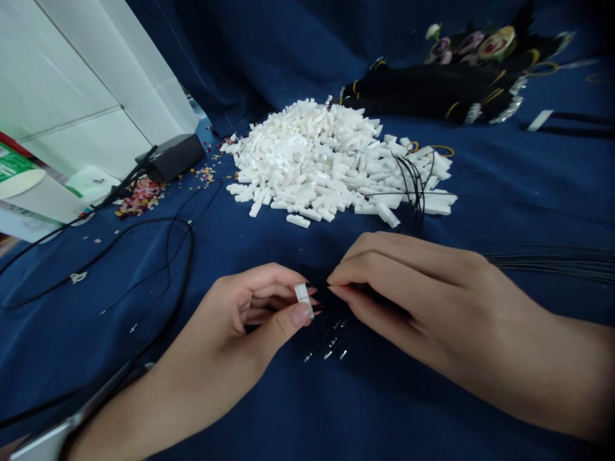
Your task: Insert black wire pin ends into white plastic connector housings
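left hand (pixel 240 351) pinches a white piece (pixel 303 298), long axis steep, top leaning left, right hand (pixel 423 288) pinched narrow beside it.

No lettering can be read (marks on the green label (pixel 15 162) are too blurred).

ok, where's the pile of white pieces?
Head view, upper middle: the white pile sits on the blue cloth beyond the left hand, right of the black box.
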Demonstrator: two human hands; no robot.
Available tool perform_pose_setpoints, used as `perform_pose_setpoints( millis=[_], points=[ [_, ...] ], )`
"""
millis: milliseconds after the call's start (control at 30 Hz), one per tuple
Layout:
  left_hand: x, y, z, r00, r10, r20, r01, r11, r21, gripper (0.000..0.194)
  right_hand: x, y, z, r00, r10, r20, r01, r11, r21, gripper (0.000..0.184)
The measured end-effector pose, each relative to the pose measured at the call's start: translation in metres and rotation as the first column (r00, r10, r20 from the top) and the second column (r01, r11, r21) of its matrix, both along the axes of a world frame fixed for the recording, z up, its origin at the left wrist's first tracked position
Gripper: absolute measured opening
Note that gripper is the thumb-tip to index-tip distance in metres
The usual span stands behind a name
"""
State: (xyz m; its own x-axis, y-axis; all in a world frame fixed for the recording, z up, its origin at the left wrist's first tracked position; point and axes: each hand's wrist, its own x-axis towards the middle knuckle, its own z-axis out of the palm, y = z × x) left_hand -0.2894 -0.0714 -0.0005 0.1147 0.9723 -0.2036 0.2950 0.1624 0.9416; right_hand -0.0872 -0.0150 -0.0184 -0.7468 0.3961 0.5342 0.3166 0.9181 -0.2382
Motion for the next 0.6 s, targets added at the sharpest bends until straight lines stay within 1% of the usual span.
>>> perform_pose_setpoints(
  millis=[167,300,600],
  points=[
    [0.0004,0.0008,0.0001,1.000,-0.016,0.001,0.016,1.000,-0.005,0.004,-0.0017,-0.0016,0.0010,0.999,-0.026,-0.027,0.026,1.000,0.005,0.019],
    [-0.0002,0.0005,-0.0002,1.000,-0.017,0.001,0.017,1.000,-0.007,0.003,-0.0031,0.0005,0.0012,1.000,-0.020,-0.013,0.020,1.000,0.015,0.021],
    [-0.0006,-0.0019,-0.0020,1.000,-0.004,0.023,0.004,1.000,0.008,0.003,-0.0029,-0.0006,0.0014,1.000,-0.016,-0.010,0.016,1.000,0.003,0.019]
  ],
)
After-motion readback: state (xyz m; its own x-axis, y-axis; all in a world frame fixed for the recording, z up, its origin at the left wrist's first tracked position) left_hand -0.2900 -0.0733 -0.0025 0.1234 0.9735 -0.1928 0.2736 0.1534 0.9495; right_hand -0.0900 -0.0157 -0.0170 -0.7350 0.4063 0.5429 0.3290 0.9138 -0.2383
